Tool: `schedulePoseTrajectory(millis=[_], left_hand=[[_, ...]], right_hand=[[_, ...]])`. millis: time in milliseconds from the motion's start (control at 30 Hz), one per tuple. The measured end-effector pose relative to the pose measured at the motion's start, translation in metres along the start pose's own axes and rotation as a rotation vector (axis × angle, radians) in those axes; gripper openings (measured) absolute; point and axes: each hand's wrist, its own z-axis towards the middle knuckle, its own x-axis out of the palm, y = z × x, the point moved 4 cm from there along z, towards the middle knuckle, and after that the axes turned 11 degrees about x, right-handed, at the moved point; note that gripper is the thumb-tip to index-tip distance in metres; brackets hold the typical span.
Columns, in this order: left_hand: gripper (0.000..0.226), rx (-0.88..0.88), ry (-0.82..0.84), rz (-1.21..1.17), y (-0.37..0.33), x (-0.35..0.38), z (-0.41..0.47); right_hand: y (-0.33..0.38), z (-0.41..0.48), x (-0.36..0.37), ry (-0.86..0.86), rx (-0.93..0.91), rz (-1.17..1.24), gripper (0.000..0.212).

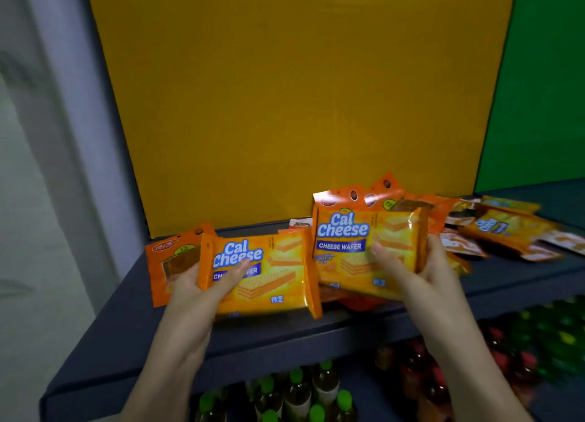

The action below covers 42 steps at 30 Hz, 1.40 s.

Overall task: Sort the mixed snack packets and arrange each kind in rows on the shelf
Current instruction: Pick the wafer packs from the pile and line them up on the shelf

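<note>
Sorting underway: left hand grips one Cal Cheese wafer packet, right hand grips a second packet; next, probably line both up on the shelf.

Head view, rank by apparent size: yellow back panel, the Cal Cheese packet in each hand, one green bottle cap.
1. yellow back panel
2. left-hand Cal Cheese packet and right-hand Cal Cheese packet: same kind, look alike, so not ranked
3. green bottle cap
</note>
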Motion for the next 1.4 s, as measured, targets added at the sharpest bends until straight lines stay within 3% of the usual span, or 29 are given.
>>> schedulePoseTrajectory(millis=[267, 400, 500, 600, 1033, 1167, 1300, 1400], left_hand=[[0.012, -0.044, 0.128, -0.273, 0.003, 0.143, 0.009], [0.05, -0.048, 0.265, -0.336, 0.009, 0.233, -0.004], [0.02, -0.148, 0.32, -0.381, 0.027, 0.299, -0.036], [0.015, -0.165, 0.353, -0.414, 0.034, 0.356, -0.067], [0.03, -0.214, 0.371, -0.359, 0.063, 0.547, -0.099], [0.011, -0.194, 0.335, -0.367, 0.075, 0.603, -0.081], [0.017, -0.204, 0.302, -0.365, 0.088, 0.656, -0.047], [0.005, -0.196, 0.269, -0.354, 0.097, 0.69, -0.019]], right_hand=[[0.012, 0.009, -0.162, -0.283, 0.017, 0.084, 0.025], [0.006, -0.006, -0.264, -0.445, 0.051, 0.094, 0.031], [-0.002, -0.018, -0.333, -0.513, 0.088, 0.113, 0.022], [-0.01, -0.026, -0.396, -0.561, 0.12, 0.124, 0.019], [-0.019, 0.018, -0.555, -0.592, 0.151, 0.054, 0.022], [-0.02, 0.064, -0.592, -0.579, 0.141, 0.045, 0.03], [-0.013, 0.124, -0.624, -0.549, 0.123, 0.033, 0.032], [-0.011, 0.171, -0.645, -0.51, 0.123, 0.022, 0.036]])
